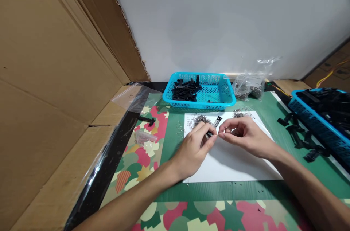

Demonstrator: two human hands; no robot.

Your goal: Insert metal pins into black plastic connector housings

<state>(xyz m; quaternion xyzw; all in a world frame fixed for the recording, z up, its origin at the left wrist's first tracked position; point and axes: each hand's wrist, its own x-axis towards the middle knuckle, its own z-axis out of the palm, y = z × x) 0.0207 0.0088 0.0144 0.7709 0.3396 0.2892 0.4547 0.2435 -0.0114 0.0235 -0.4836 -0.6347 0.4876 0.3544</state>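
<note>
My left hand [195, 147] is closed around a slim black plastic part [218, 121], whose far end pokes out beyond the fingers. Close beside it, my right hand [248, 137] has thumb and forefinger pinched at the near end of that part. Whatever sits in the right fingertips is too small to make out. Both hands are over a white sheet of paper [226, 167]. Behind the left hand lies a pile of tiny metal pieces [201, 118], partly covered by the hand. A second metal pile [241, 113] lies behind the right hand.
A blue basket [198, 105] with black parts stands at the back. Another blue basket [317, 118], heaped with black parts, is at right; loose black parts [298, 132] lie beside it. Plastic bags [248, 87] sit behind. Cardboard [54, 41] walls the left side.
</note>
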